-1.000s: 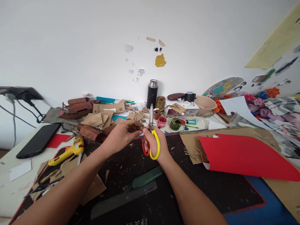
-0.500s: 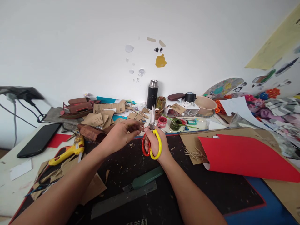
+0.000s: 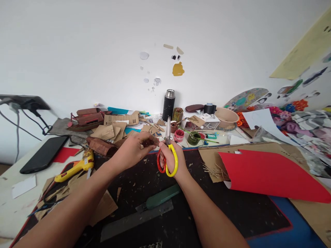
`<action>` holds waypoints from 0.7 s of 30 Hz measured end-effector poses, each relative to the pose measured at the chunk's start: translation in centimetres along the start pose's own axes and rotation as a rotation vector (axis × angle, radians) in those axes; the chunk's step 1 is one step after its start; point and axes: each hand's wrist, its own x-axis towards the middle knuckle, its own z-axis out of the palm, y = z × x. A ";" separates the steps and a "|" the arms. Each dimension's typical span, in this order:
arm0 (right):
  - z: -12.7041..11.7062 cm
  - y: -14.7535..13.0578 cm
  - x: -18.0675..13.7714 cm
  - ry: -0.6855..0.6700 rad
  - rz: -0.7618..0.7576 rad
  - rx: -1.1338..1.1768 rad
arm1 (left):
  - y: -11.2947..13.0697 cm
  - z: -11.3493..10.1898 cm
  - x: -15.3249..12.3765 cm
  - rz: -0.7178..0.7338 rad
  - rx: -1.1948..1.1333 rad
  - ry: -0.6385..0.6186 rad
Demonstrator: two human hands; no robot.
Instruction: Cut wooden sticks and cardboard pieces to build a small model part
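Observation:
My right hand (image 3: pixel 173 161) grips a pair of scissors (image 3: pixel 168 151) with one red and one yellow handle loop, blades pointing up and away from me. My left hand (image 3: pixel 134 148) pinches a small brown cardboard piece (image 3: pixel 155 140) just left of the blades, fingers closed around it. Both hands hover over a black cutting mat (image 3: pixel 144 186) strewn with small scraps.
A green-handled knife (image 3: pixel 157 199) and a metal ruler (image 3: pixel 137 220) lie on the mat near me. A red paper sheet (image 3: pixel 269 172) on cardboard is at right, a yellow glue gun (image 3: pixel 74 167) and black phone (image 3: pixel 42 155) at left. Paint pots, a black flask (image 3: pixel 168 105) and cardboard scraps crowd the back.
The hands and scissors stay almost in place; the scissors' blades look slightly more closed. The view shifted a little.

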 end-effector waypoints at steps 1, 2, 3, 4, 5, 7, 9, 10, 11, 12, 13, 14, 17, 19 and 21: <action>0.0 0.0 0.0 -0.001 -0.002 0.001 | 0.0 0.0 0.0 0.002 0.009 -0.005; 0.0 0.0 0.0 -0.003 -0.004 0.003 | 0.0 0.0 0.0 0.003 0.013 -0.012; 0.0 0.0 -0.1 -0.005 -0.006 0.007 | 0.0 -0.1 0.0 0.001 0.014 -0.015; 0.0 0.0 -0.1 -0.008 -0.008 0.015 | 0.0 -0.1 0.1 0.000 0.015 -0.014; 0.0 0.0 -0.1 -0.009 -0.008 0.024 | 0.0 -0.1 0.1 -0.003 0.015 -0.013; -0.1 0.0 -0.1 -0.003 -0.007 0.044 | 0.0 -0.2 0.1 -0.010 0.011 -0.006; -0.2 0.0 0.0 0.009 -0.005 0.054 | 0.0 -0.3 0.1 -0.016 0.004 0.003; -0.2 0.0 0.0 0.014 -0.005 0.055 | 0.0 -0.4 0.1 -0.017 -0.001 0.007; -0.2 0.0 0.1 0.017 -0.006 0.052 | 0.1 -0.4 0.1 -0.016 -0.004 0.011; -0.2 0.0 0.1 0.015 -0.008 0.049 | 0.2 -0.4 0.1 -0.012 -0.006 0.013; -0.2 0.0 0.1 0.008 -0.008 0.042 | 0.2 -0.5 0.1 -0.009 -0.007 0.014; -0.2 0.0 0.1 -0.002 -0.008 0.033 | 0.3 -0.5 0.0 -0.006 -0.007 0.013; -0.1 0.0 0.0 -0.027 0.005 0.020 | 0.3 -0.4 0.0 -0.009 -0.002 0.006; -0.1 0.0 -0.1 -0.027 0.012 0.036 | 0.1 -0.3 0.0 -0.017 -0.001 0.002; -0.1 0.0 -0.1 -0.017 0.006 0.052 | -0.3 -0.2 0.1 -0.033 -0.002 0.003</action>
